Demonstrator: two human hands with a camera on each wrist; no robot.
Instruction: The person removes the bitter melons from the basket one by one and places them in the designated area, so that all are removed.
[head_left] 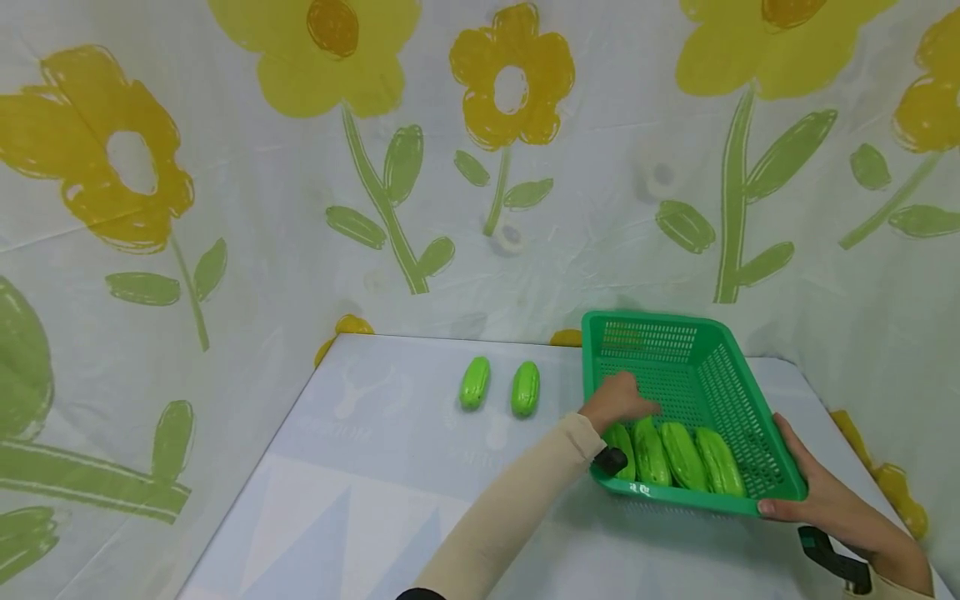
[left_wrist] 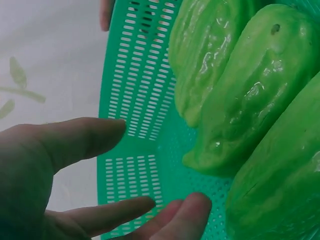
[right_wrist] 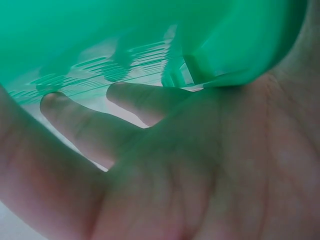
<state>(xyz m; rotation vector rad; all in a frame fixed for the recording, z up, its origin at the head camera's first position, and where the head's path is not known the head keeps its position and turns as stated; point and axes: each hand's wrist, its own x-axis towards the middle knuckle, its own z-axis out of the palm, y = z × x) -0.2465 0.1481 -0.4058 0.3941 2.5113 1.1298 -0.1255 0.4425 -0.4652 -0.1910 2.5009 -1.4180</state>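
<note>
My left hand (head_left: 621,402) reaches into the green plastic basket (head_left: 637,319), above a row of several glossy, bumpy green bitter melons (head_left: 682,457). In the left wrist view, the thumb and fingers (left_wrist: 112,211) are spread apart beside the pointed ends of the melons (left_wrist: 250,100), with nothing between them. My right hand (head_left: 828,496) grips the basket's near right corner, its thumb over the rim. Seen from the right wrist, that hand's fingers (right_wrist: 85,120) extend beneath the basket. The melons lie side by side along the near wall.
Two more bitter melons, a left one (head_left: 475,383) and a right one (head_left: 526,389), lie on the pale table (head_left: 360,467) left of the basket. A flower-printed cloth (head_left: 600,183) hangs behind the table and along both sides.
</note>
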